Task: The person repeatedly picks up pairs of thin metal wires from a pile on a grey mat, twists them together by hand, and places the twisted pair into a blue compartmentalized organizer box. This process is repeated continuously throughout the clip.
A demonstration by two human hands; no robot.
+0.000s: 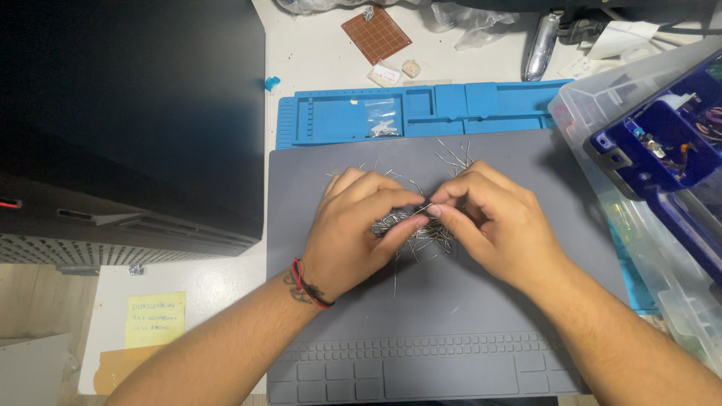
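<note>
Both hands meet over a grey work mat (451,331). My left hand (359,229) curls around a bundle of thin metal pins (391,220), thumb and forefinger pinched at its end. My right hand (492,222) pinches one thin pin (426,208) at the spot where the fingertips of both hands touch. Loose pins (451,156) lie scattered on the mat behind and beneath the hands. A red and black cord sits on my left wrist.
A blue silicone tray (421,113) with a small bag of parts lies behind the mat. A black case (128,120) stands left. A clear plastic box (639,188) with a blue device sits right. A brown perforated board (376,34) and yellow note (154,319) lie nearby.
</note>
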